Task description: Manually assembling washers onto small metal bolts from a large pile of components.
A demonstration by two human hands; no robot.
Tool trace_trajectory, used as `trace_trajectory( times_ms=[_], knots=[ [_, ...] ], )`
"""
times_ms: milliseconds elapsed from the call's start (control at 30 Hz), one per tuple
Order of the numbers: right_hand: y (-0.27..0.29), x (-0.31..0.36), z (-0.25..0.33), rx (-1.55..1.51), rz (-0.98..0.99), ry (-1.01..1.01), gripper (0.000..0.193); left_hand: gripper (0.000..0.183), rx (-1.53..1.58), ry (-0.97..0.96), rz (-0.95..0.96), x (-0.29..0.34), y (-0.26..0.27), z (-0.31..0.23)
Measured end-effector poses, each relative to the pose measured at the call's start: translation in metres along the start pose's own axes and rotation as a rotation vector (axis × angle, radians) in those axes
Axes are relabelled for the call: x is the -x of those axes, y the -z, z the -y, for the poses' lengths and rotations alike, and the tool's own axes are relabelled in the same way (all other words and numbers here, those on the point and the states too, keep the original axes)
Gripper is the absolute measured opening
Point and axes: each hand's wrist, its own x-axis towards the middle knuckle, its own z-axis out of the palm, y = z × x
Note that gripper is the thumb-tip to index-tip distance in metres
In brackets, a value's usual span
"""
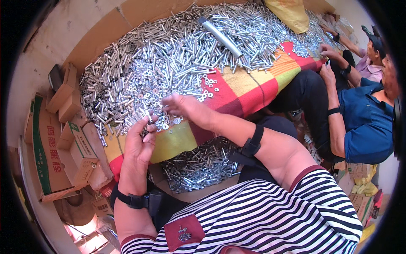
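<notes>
My left hand (140, 137) is closed around a small silver bolt (149, 115), whose tip points up between the thumb and fingers. Just to its right, my right hand (179, 105) hovers over loose washers and nuts (148, 99), fingers stretched to the left and somewhat apart. Nothing can be made out in that hand, and its fingertips are slightly blurred. A big heap of silver bolts and sleeves (177, 53) spreads beyond both hands. Under the near edge lies a checked red, yellow and green cloth (179, 137).
Below the cloth, a cardboard box (186, 195) holds many bolts. Open cartons (57, 148) stand at the left. A grey metal tube (222, 39) lies on the heap, near a yellow sack (292, 15). At the right, a person in blue (366, 122) and another person work at the heap.
</notes>
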Motion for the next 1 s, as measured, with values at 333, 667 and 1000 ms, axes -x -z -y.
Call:
trace_trajectory(
  times_ms=[333, 667, 1000],
  knots=[
    [0.085, -0.021, 0.032, 0.053, -0.309, 0.159, 0.070, 0.012, -0.602, 0.098, 0.045, -0.011, -0.025, 0.025],
    [0.039, 0.024, 0.045, 1.184, -0.300, 0.166, 0.019, 0.013, -0.830, -0.152, -0.082, -0.052, -0.041, 0.029],
    [0.055, 0.022, 0.050, 1.508, -0.499, 0.211, 0.014, 0.014, -0.719, -0.394, -0.278, -0.038, -0.022, -0.022]
  ],
)
